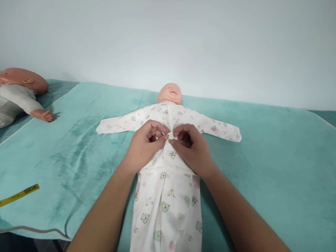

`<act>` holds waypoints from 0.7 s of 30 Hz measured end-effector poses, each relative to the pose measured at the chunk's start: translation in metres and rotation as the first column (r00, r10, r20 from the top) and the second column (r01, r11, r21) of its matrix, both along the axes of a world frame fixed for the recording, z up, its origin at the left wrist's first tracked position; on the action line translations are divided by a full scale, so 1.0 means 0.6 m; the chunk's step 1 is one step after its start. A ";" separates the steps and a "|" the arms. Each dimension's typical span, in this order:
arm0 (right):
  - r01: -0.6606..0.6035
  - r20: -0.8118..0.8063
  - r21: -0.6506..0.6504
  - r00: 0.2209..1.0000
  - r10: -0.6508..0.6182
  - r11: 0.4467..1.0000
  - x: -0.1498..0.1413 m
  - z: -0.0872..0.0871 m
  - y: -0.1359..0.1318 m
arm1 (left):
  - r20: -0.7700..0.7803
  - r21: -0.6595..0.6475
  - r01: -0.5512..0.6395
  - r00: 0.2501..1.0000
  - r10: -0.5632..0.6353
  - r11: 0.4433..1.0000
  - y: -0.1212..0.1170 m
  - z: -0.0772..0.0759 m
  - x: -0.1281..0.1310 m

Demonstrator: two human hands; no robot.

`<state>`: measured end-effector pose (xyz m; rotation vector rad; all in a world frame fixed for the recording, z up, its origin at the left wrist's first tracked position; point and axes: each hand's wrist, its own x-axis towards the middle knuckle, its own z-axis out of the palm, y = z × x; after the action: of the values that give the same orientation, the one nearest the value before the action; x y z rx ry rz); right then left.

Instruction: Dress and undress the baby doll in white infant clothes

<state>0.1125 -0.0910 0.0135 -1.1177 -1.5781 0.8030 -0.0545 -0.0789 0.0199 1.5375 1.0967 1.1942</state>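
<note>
A baby doll lies on its back, head away from me, arms stretched out sideways. It wears a white baby shirt with small animal prints and matching pants. At the middle of the shirt front sits a pale round button. My left hand pinches the shirt's front edge just left of the button. From the other side, my right hand pinches the cloth close by the button, thumb and finger nearly meeting the left ones. Whether the button is through its hole, I cannot tell. Another button shows near the collar.
A teal blanket covers the surface up to the pale wall. At far left lies a second doll in white clothes. A yellow strip and a grey cord are near the front left edge.
</note>
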 end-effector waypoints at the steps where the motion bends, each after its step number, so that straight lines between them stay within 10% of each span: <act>1: -0.013 -0.005 -0.007 1.000 0.013 1.000 0.001 0.001 -0.001 | 0.013 -0.005 0.007 1.000 -0.007 1.000 -0.001 0.001 0.000; 21: -0.003 0.027 0.102 1.000 0.001 0.995 0.004 -0.007 -0.010 | -0.196 0.130 0.041 0.980 -0.014 0.991 -0.006 -0.002 -0.008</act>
<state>0.1151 -0.0969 0.0093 -1.0568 -1.6244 0.7029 -0.0595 -0.0826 0.0189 1.7984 1.1363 1.1357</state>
